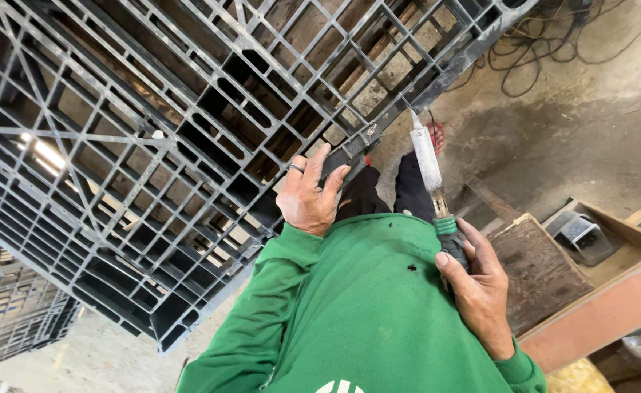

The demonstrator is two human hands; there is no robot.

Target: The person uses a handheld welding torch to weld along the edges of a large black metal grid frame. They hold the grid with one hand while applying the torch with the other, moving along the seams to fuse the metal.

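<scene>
A large black plastic pallet (pixel 138 145) with an open grid stands tilted in front of me. My left hand (pixel 309 195), a ring on one finger, grips the pallet's lower edge rail. My right hand (pixel 480 287) holds a long tool (pixel 428 164) by its green-and-dark handle; the tool has a pale, worn barrel and a pointed tip. The tip points up at the pallet's edge, near a scuffed spot on the rail (pixel 370 132). I cannot tell whether the tip touches it. My green sleeves and shirt fill the lower middle.
A worn wooden board (pixel 535 269) and a wooden frame (pixel 604 313) lie at the right, with a small grey metal device (pixel 581 234) in it. Cables (pixel 531 54) trail over the concrete floor at the top right. More black pallets (pixel 14 320) stand at the lower left.
</scene>
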